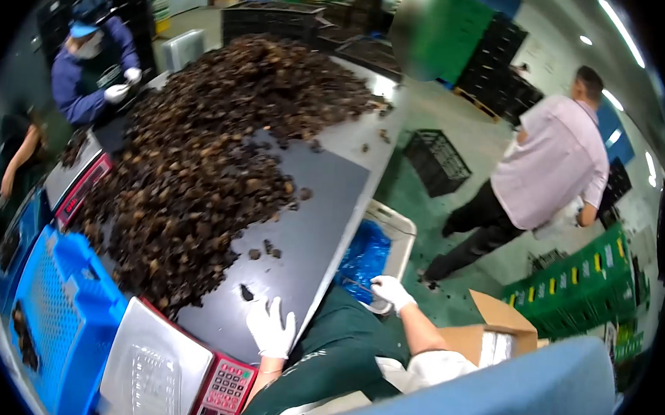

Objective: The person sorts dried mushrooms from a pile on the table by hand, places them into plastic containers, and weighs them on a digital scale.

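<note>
My left hand [271,328], in a white glove, is over the dark tabletop [321,199] with its fingers spread and nothing in it. Just beyond its fingertips lies a single dark piece [247,292]. A big heap of small dark brown, mushroom-like pieces [207,156] covers much of the table. To the right, my gloved right hand [392,292] is closed beside a blue plastic bag [367,256] lining a white bin [404,241]. Something thin seems to stick out from its fingers over the bag; I cannot make out what it is.
A scale [155,367] and a blue basket [64,306] stand at the left. A co-worker [95,67] is across the table; another person [549,162] walks at the right. A black crate [438,164], cardboard box [518,334] and green crates [581,277] are on the floor.
</note>
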A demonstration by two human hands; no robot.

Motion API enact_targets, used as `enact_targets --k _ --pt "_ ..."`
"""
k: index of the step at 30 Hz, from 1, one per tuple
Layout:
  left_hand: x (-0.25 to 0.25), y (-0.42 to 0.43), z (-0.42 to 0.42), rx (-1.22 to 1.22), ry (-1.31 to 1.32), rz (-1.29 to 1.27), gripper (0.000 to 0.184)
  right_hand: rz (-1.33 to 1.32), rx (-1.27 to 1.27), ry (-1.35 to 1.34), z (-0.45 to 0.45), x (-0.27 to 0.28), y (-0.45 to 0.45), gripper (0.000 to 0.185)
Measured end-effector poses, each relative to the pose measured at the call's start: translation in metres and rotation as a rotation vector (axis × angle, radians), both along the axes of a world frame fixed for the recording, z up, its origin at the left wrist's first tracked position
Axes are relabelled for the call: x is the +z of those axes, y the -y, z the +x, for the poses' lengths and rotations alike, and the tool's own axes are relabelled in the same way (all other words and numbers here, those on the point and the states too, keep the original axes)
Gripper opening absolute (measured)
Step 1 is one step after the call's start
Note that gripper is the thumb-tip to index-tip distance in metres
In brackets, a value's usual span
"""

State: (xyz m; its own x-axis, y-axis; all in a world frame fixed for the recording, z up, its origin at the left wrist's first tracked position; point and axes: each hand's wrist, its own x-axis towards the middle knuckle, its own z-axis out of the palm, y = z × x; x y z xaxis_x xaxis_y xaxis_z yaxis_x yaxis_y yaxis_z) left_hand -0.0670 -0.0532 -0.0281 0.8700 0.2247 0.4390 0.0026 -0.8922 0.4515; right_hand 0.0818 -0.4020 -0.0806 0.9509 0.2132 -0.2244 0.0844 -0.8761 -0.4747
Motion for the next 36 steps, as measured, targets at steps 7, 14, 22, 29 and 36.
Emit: enact_targets --k 7,14,22,29,36 --pt "0.013 0.002 0.000 0.014 -0.070 -0.038 0.050 0.217 -0.129 0.533 0.089 0.018 -0.081 0.045" --pt "0.011 0.001 0.003 0.048 -0.092 -0.086 0.051 0.297 0.427 0.565 0.114 0.085 -0.203 0.030" --pt "0.016 -0.002 0.009 0.065 -0.159 -0.141 0.050 0.203 0.793 0.469 0.102 0.081 -0.297 0.030" --pt "0.025 -0.004 0.015 0.072 -0.200 -0.166 0.051 0.353 0.774 0.477 0.115 0.064 -0.297 0.009" --pt "0.029 -0.009 0.020 0.294 -0.010 -0.280 0.055 0.453 0.801 0.218 0.131 0.075 -0.291 0.016"
